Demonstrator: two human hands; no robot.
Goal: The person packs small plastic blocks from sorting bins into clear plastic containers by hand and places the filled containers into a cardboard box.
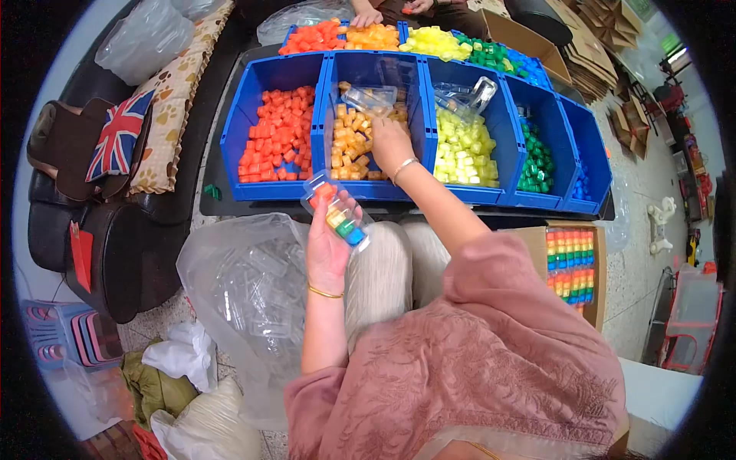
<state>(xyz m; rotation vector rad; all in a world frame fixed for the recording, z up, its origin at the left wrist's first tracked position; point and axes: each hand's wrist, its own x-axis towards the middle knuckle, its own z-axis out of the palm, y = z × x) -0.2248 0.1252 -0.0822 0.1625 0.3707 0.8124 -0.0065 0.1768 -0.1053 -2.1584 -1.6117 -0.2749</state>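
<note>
My left hand (328, 249) is closed around a clear plastic tray (316, 184) below the front edge of the bins. In the tray sits a row of small coloured cubes (339, 221), running from red through orange and yellow to green and blue. My right hand (392, 144) reaches into the bin of orange cubes (350, 146); its fingertips are hidden, so I cannot tell what they grip. Clear empty trays (369, 100) lie at the back of that bin, just beyond the hand.
Beside it stand blue bins of red cubes (277, 130), yellow cubes (464, 149), green cubes (535, 161) and blue cubes (580, 184). A bag of clear trays (257, 284) is at my left. A carton (599, 268) holds filled trays. Across the bins is another person's hand (368, 17).
</note>
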